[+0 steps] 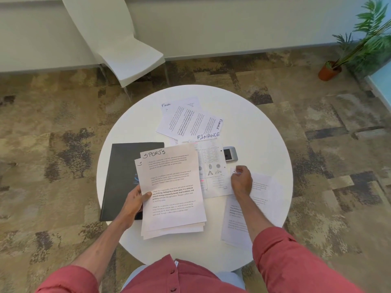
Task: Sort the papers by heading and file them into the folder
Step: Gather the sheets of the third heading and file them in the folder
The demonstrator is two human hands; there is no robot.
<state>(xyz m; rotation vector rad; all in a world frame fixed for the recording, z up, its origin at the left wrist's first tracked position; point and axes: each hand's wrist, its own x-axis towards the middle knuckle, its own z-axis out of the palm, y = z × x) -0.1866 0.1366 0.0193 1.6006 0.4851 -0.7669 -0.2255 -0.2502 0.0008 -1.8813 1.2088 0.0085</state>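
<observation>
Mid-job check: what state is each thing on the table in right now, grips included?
Black folder: closed, flat on the table.
SPORTS stack: slightly fanned, held at its left edge by the left grip.
FINANCE sheets: spread, overlapping, not filed.
Loose sheet: top corner pinched by the right grip.
Grey device: lying flat, untouched.

The top sheet of the held stack (172, 187) reads "SPORTS"; a far sheet (208, 136) reads "FINANCE".
</observation>
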